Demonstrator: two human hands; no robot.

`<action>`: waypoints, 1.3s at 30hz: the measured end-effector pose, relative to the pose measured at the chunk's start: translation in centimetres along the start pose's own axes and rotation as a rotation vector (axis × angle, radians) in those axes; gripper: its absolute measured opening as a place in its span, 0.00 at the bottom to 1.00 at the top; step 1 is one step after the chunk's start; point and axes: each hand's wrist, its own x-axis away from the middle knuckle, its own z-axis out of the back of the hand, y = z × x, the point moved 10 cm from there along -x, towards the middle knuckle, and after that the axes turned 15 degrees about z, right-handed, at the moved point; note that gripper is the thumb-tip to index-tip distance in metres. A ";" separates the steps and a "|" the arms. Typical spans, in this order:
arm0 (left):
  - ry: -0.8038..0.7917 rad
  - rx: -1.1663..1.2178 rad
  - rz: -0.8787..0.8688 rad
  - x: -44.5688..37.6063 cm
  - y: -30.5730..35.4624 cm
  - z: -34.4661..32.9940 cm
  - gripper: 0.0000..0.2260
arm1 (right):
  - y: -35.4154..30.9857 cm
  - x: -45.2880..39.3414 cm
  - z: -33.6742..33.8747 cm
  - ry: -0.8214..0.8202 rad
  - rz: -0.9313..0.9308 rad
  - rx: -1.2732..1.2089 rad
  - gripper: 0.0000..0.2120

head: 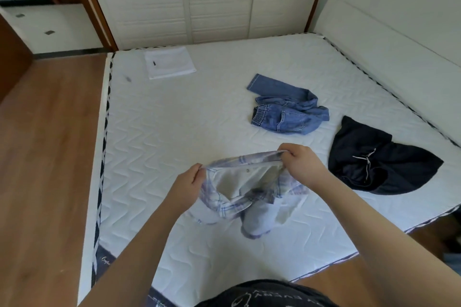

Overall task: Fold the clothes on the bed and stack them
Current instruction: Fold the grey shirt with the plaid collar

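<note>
I hold a pale plaid garment [247, 197] up over the near part of the mattress [174, 137]. My left hand [189, 179] pinches its left top edge and my right hand [301, 164] pinches its right top edge, stretching the opening between them. The rest of the cloth hangs down and bunches on the bed. Crumpled blue jeans [287, 109] lie beyond my right hand. A dark navy garment [379, 164] with a white drawstring lies at the right. A folded white cloth [169, 62] rests at the far left corner.
White wardrobe doors [212, 0] stand behind the bed and a padded headboard [399, 12] runs along the right side. Wooden floor [47, 157] lies to the left of the mattress. A small dark mark [128, 79] sits near the folded cloth.
</note>
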 end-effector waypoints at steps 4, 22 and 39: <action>0.006 0.266 0.114 0.6 0.2 1.2 0.10 | 0.8 0.5 -0.8 0.056 -0.112 -0.386 0.10; 0.037 0.099 -0.225 9.7 3.5 4.7 0.23 | -0.9 0.9 -3.9 -0.223 0.236 -0.366 0.09; 0.185 -0.270 0.089 16.2 -4.8 7.1 0.24 | -8.8 1.2 -8.9 -0.340 0.375 -0.534 0.22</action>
